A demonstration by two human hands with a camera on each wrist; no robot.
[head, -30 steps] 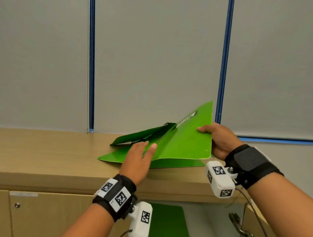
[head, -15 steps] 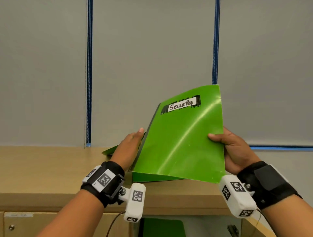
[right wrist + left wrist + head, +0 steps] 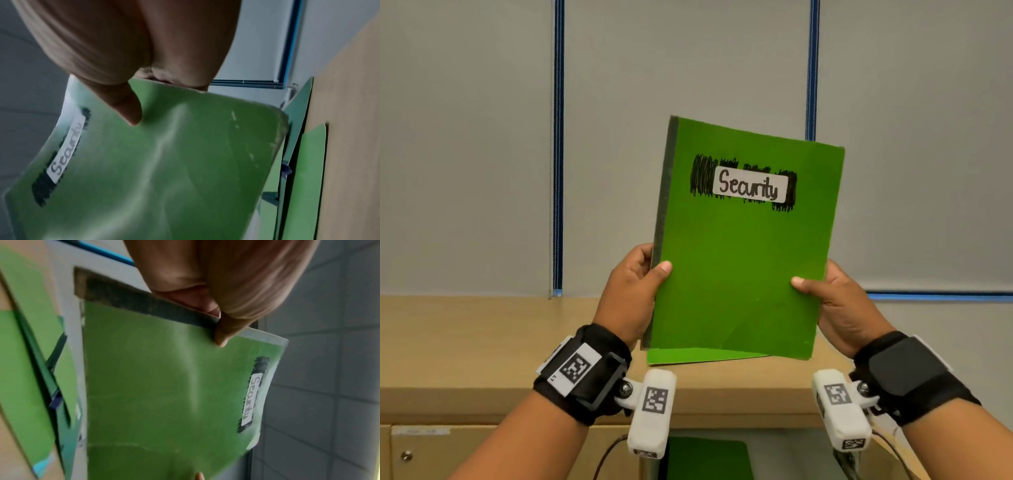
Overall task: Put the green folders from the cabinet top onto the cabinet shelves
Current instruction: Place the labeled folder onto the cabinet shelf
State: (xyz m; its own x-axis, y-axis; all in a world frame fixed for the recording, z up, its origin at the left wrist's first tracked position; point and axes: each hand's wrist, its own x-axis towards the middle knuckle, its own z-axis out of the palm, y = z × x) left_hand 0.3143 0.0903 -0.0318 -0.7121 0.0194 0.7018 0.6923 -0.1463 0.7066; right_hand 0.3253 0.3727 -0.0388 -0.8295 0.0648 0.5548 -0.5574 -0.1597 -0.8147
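Note:
A green folder with a dark spine and a white "Security" label stands nearly upright in front of me, above the wooden cabinet top. My left hand pinches its spine edge, thumb on the cover. My right hand pinches the opposite edge the same way. The left wrist view shows the folder under my thumb, the right wrist view shows the cover bending slightly. More green folders lie on the cabinet top behind it, hidden in the head view.
Below the cabinet top an open compartment holds a green folder lying flat. A shut cabinet door is at the lower left. Grey wall panels with blue strips rise behind the cabinet.
The folder has been lifted off the pile and turned from a tilted lie to nearly upright. My left hand moved from the pile to grip its spine edge.

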